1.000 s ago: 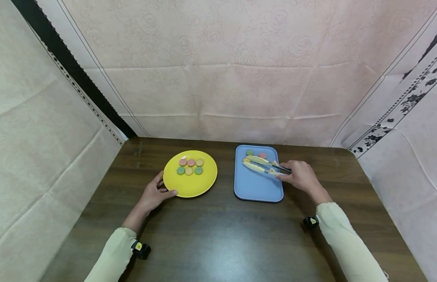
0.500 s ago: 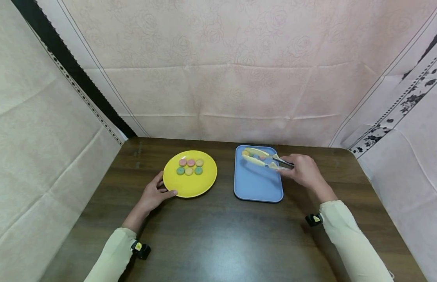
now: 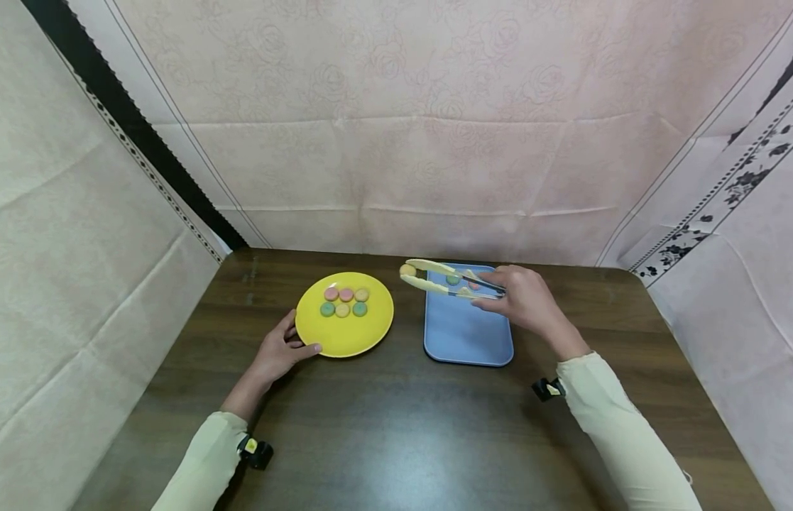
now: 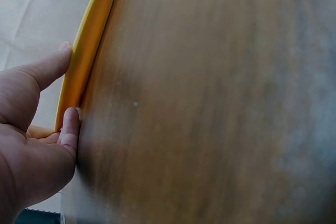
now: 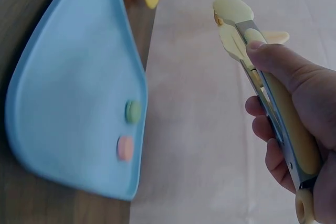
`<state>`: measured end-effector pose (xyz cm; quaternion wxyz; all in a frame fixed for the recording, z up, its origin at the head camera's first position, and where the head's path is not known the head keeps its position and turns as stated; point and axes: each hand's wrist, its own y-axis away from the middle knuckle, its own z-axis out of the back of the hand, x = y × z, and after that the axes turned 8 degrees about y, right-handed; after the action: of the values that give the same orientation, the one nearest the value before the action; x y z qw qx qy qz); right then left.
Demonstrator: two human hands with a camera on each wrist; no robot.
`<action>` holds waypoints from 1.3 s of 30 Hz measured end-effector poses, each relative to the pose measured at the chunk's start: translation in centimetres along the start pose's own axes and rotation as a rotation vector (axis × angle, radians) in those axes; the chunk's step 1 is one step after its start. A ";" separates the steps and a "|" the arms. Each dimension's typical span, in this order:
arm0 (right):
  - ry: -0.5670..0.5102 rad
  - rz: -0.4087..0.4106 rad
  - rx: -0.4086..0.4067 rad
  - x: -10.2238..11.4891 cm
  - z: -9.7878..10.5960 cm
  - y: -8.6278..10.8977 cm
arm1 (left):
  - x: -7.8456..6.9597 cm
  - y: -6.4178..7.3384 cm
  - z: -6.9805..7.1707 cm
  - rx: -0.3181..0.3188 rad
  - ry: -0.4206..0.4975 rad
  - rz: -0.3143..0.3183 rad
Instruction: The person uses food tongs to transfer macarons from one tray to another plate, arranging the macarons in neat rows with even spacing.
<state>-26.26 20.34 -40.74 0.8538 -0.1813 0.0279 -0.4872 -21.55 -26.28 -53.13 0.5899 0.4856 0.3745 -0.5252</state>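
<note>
My right hand (image 3: 527,301) grips a pair of cream-tipped metal tongs (image 5: 278,98), thumb on one arm and fingers curled round the other. Between the tong tips is a yellow macaron-like disc (image 3: 407,270), raised beyond the far left corner of the blue tray (image 3: 466,333). A green disc (image 5: 133,112) and a pink disc (image 5: 125,148) lie on that tray. At the left, my left hand (image 3: 281,353) holds the rim of a yellow plate (image 3: 345,341), thumb over the edge and fingers beside it. Pink, yellow and green discs (image 3: 342,310) sit in two rows on the plate.
Plate and tray stand side by side on a dark wooden table (image 3: 396,433), with a gap between them. A pale patterned cloth (image 3: 396,142) hangs behind the table's far edge, and more cloth hangs at both sides.
The tongs have risen from the tray with the yellow disc and moved left, past the tray's far left corner. My left hand and the plate have stayed in place.
</note>
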 end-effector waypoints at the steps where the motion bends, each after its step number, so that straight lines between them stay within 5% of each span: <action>1: -0.003 0.013 0.001 0.4 0.0 -0.2 | 0.0 0.0 0.0 0.001 0.000 -0.001; 13: -0.060 0.177 -0.013 5.0 -2.5 -3.1 | 0.1 -0.2 -0.1 -0.004 -0.010 0.008; 28: -0.113 0.260 0.122 9.2 -7.9 -4.5 | -0.2 0.1 0.0 0.006 0.005 0.004; 39: -0.134 0.264 0.197 10.5 -9.5 -5.1 | -0.2 0.1 0.0 0.006 -0.010 -0.003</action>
<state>-27.12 6.48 -46.49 0.9239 -0.1235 -0.0536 -0.3583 -21.52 -26.22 -52.97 0.5894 0.4845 0.3707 -0.5295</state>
